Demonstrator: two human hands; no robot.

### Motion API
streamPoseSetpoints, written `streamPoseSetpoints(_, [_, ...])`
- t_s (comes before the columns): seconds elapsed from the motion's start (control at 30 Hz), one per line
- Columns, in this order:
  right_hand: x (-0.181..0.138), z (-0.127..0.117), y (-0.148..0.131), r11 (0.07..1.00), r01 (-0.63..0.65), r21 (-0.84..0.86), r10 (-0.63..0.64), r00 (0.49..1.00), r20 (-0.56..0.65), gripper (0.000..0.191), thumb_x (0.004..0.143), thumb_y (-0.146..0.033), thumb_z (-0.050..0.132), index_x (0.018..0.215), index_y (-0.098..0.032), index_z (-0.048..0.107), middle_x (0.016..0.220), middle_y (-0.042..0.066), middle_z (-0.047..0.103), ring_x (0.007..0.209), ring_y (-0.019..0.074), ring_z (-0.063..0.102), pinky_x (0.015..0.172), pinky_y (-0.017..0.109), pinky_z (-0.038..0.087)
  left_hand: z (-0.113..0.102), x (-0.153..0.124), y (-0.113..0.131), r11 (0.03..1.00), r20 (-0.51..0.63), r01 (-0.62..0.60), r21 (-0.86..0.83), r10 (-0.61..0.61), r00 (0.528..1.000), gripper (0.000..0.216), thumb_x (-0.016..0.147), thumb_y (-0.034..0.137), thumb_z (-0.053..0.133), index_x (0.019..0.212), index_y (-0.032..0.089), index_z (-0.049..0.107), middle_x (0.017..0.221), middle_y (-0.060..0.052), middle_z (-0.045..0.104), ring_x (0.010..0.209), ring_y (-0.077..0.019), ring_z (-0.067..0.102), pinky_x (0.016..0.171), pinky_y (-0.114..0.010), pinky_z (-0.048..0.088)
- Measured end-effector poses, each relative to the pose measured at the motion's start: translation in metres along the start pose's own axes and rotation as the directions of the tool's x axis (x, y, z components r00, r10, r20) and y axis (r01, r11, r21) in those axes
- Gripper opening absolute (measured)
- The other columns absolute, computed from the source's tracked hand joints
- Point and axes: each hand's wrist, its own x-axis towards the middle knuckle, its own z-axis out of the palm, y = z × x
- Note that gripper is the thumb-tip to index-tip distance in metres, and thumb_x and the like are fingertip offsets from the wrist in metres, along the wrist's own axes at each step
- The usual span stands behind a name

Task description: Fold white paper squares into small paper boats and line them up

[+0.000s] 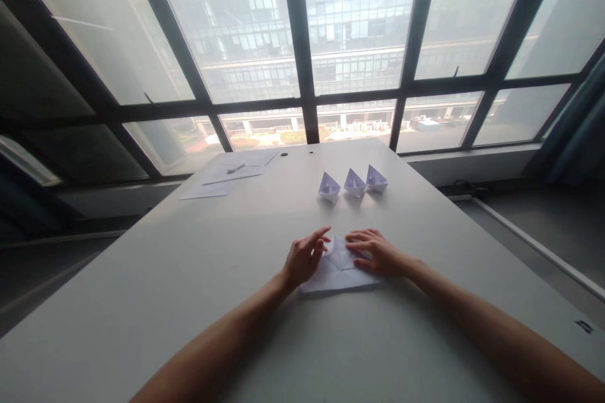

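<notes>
A partly folded sheet of white paper (338, 278) lies on the table in front of me, its creased flaps meeting in a point at the far side. My left hand (302, 259) rests at the paper's left edge, index finger stretched out and the other fingers loosely curled. On the right part of the paper, my right hand (377, 253) lies flat with its fingers spread, covering some of the flap. Beyond both hands stand three folded paper boats: a left one (329, 187), a middle one (354, 182) and a right one (377, 179).
Flat white paper sheets (246, 162) overlap at the table's far left, with a small slim white object (235, 169) on top. Near the far edge of the white table (189, 271) is a dark round spot (284, 154). Large framed windows (354, 25) rise behind it.
</notes>
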Motion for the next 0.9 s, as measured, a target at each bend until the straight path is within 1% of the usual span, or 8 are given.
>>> streamPoseSetpoints(0.1, [-0.0006, 0.0007, 0.0007, 1.000, -0.002, 0.006, 0.002, 1.000, -0.007, 0.042, 0.086, -0.032, 0.069, 0.128, -0.030, 0.065, 0.135, 0.008, 0.061, 0.126, 0.0289, 0.053, 0.107, 0.047, 0.036, 0.0031, 0.0017, -0.0027, 1.000, 0.131, -0.020, 0.003, 0.019, 0.991, 0.032, 0.100, 0.024, 0.043, 0.125, 0.020, 0.061, 0.093, -0.005, 0.075, 0.075, -0.0157, 0.071, 0.076, -0.028, 0.055])
streamPoseSetpoints(0.2, [-0.0011, 0.0014, 0.0016, 1.000, -0.006, 0.004, 0.006, 1.000, -0.010, 0.043, 0.086, -0.032, 0.070, 0.129, -0.030, 0.064, 0.135, 0.008, 0.061, 0.127, 0.0289, 0.053, 0.107, 0.048, 0.037, 0.0067, 0.0046, -0.0040, 0.999, 0.238, -0.048, -0.001, 0.047, 0.970, 0.029, 0.095, 0.017, 0.048, 0.116, 0.019, 0.068, 0.103, -0.007, 0.072, 0.080, -0.0159, 0.068, 0.076, -0.027, 0.055])
streamPoseSetpoints(0.3, [-0.0011, 0.0015, 0.0019, 1.000, -0.010, 0.000, 0.010, 1.000, -0.010, 0.043, 0.086, -0.033, 0.070, 0.128, -0.031, 0.064, 0.135, 0.007, 0.062, 0.127, 0.0285, 0.053, 0.107, 0.047, 0.037, 0.0084, 0.0065, -0.0048, 0.999, 0.268, -0.050, -0.010, 0.051, 0.962, 0.027, 0.092, 0.014, 0.052, 0.111, 0.019, 0.071, 0.109, -0.009, 0.069, 0.089, -0.0173, 0.067, 0.081, -0.029, 0.055])
streamPoseSetpoints(0.47, [-0.0009, -0.0002, 0.0007, 1.000, -0.002, 0.004, 0.002, 1.000, -0.011, 0.043, 0.086, -0.034, 0.069, 0.128, -0.030, 0.065, 0.134, 0.008, 0.062, 0.126, 0.0287, 0.053, 0.108, 0.047, 0.037, 0.0057, 0.0072, -0.0046, 0.994, 0.293, -0.081, 0.074, 0.056, 0.954, 0.016, 0.088, 0.017, 0.061, 0.093, 0.023, 0.074, 0.117, -0.007, 0.067, 0.110, -0.0224, 0.063, 0.100, -0.038, 0.050])
streamPoseSetpoints(0.57, [-0.0011, -0.0003, 0.0002, 1.000, -0.002, 0.001, 0.002, 1.000, -0.011, 0.043, 0.086, -0.034, 0.069, 0.128, -0.030, 0.064, 0.134, 0.008, 0.062, 0.127, 0.0286, 0.053, 0.108, 0.047, 0.037, 0.0035, 0.0073, -0.0017, 0.995, 0.341, -0.101, 0.013, 0.090, 0.936, 0.020, 0.089, 0.016, 0.059, 0.102, 0.024, 0.073, 0.126, -0.006, 0.066, 0.120, -0.0222, 0.060, 0.105, -0.037, 0.049])
streamPoseSetpoints(0.67, [-0.0014, 0.0004, 0.0003, 1.000, -0.008, -0.010, 0.008, 1.000, -0.007, 0.043, 0.087, -0.033, 0.069, 0.130, -0.030, 0.063, 0.135, 0.007, 0.061, 0.127, 0.0286, 0.052, 0.108, 0.047, 0.037, 0.0024, 0.0074, 0.0014, 0.995, 0.396, -0.101, -0.023, 0.102, 0.913, 0.026, 0.094, 0.020, 0.053, 0.111, 0.025, 0.072, 0.130, -0.006, 0.064, 0.124, -0.0213, 0.058, 0.107, -0.037, 0.048])
streamPoseSetpoints(0.8, [-0.0017, 0.0007, 0.0004, 1.000, -0.006, -0.015, 0.005, 1.000, -0.016, 0.043, 0.087, -0.035, 0.068, 0.129, -0.031, 0.064, 0.134, 0.007, 0.062, 0.126, 0.0286, 0.053, 0.108, 0.047, 0.038, 0.0015, 0.0077, 0.0025, 0.996, 0.434, -0.087, 0.000, 0.078, 0.898, 0.028, 0.096, 0.024, 0.053, 0.114, 0.027, 0.074, 0.131, -0.005, 0.064, 0.126, -0.0230, 0.057, 0.108, -0.041, 0.047])
streamPoseSetpoints(0.9, [-0.0016, 0.0003, 0.0000, 1.000, -0.006, -0.015, 0.005, 1.000, -0.020, 0.043, 0.087, -0.034, 0.068, 0.130, -0.031, 0.063, 0.134, 0.007, 0.062, 0.126, 0.0285, 0.054, 0.107, 0.047, 0.038, 0.0009, 0.0079, 0.0026, 0.992, 0.437, -0.124, 0.008, 0.108, 0.893, 0.027, 0.095, 0.023, 0.055, 0.114, 0.026, 0.074, 0.132, -0.006, 0.064, 0.126, -0.0228, 0.056, 0.109, -0.040, 0.046])
